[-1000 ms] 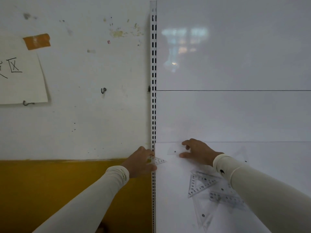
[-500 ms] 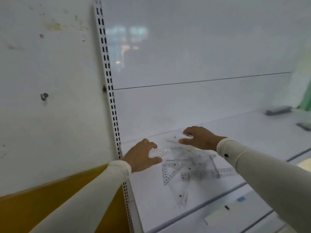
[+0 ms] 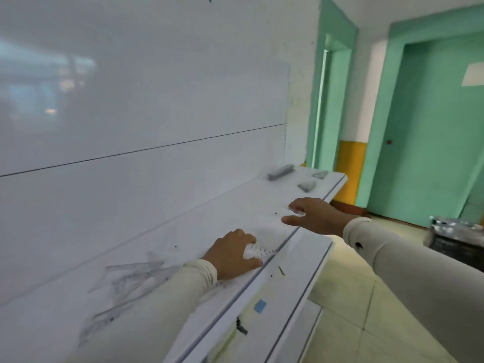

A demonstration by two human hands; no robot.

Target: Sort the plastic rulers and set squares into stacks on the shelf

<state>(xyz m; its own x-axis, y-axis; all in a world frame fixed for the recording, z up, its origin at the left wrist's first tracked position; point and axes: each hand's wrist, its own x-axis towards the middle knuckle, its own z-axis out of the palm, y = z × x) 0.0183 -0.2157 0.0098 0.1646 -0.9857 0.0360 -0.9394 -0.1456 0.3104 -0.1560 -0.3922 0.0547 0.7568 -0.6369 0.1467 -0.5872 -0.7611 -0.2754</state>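
Your left hand (image 3: 233, 254) pinches a small clear plastic set square (image 3: 258, 252) with printed graduations, thumb below and fingers curled over it, just above the front lip of the white metal shelf (image 3: 183, 218). Your right hand (image 3: 313, 216) reaches further along the shelf with thumb extended and fingers curled; a clear plastic piece (image 3: 297, 211) shows at its fingertips, and it appears held there, though blur leaves its shape unclear.

Behind your left wrist lies the unsorted heap of transparent rulers and set squares (image 3: 131, 281), overlapping at odd angles. At the far end of the shelf sit three grey-looking sorted stacks (image 3: 280, 171), well apart from both hands.

Judgement: you are carrying pieces toward the far stacks. To do this well:
- Keep each piece flat and low over the shelf; the clear plastic is slippery and the left one is close to the front edge.
- Match shape before release: triangle on triangles, straight ruler on rulers.
- Square the edges against the stack beneath, then lift the fingers straight off.

Risk: a piece slid past the lip would likely fall to the tiled floor (image 3: 366, 297).
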